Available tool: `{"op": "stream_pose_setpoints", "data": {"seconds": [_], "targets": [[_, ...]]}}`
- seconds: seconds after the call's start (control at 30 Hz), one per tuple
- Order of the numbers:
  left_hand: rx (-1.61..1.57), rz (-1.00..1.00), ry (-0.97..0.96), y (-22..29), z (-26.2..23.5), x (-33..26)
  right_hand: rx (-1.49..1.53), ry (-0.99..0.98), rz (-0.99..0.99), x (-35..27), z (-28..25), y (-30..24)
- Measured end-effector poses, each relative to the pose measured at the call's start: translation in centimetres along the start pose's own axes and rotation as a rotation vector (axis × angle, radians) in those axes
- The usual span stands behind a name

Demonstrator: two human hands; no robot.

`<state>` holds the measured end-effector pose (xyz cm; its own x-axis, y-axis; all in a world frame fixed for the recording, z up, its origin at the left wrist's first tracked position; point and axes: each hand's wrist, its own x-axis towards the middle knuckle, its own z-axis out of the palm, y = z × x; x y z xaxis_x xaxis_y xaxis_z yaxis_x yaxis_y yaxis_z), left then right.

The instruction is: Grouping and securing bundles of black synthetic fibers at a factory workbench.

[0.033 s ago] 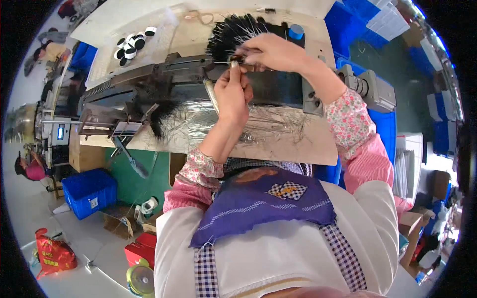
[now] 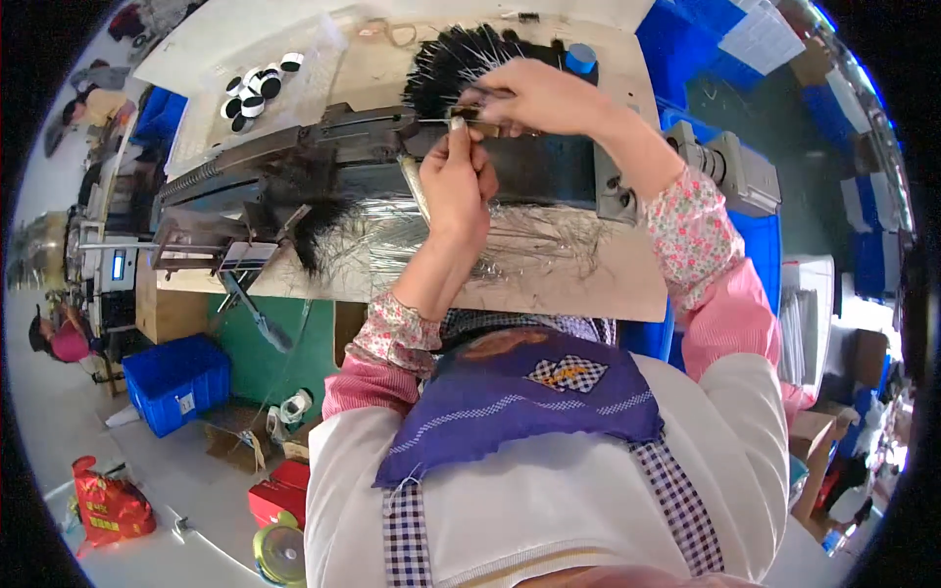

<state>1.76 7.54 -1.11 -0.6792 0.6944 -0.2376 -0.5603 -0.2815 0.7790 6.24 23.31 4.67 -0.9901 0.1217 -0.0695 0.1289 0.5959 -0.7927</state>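
My left hand is closed, thumb up, pinching at the end of a thin metal rod on a dark bench machine. What sits between its fingertips is too small to make out. From the right, my right hand reaches over the machine. Its curled fingers are at a small brass-coloured part, nearly touching the left fingertips; what they grip is hidden. Just beyond lies a heap of black-bristled wire brushes. Loose thin wires lie on the near side of the machine.
White-and-black round caps sit in a clear tray at the back left. A blue cap stands behind my right hand. A motor is at the machine's right end. Loose black bristles and a metal bracket are on the left.
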Motion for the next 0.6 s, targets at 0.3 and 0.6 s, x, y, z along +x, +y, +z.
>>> {"op": "stream_pose_setpoints", "data": {"seconds": [0.3,0.6], "targets": [[-0.194,-0.097,-0.340,0.2,1.0,0.0,0.219,-0.182,0.199,1.6,-1.7,0.1],[-0.713,-0.242,-0.259,3.2,-1.0,0.2,-0.768,0.392,-0.325,-1.7,1.3,-2.7]]}}
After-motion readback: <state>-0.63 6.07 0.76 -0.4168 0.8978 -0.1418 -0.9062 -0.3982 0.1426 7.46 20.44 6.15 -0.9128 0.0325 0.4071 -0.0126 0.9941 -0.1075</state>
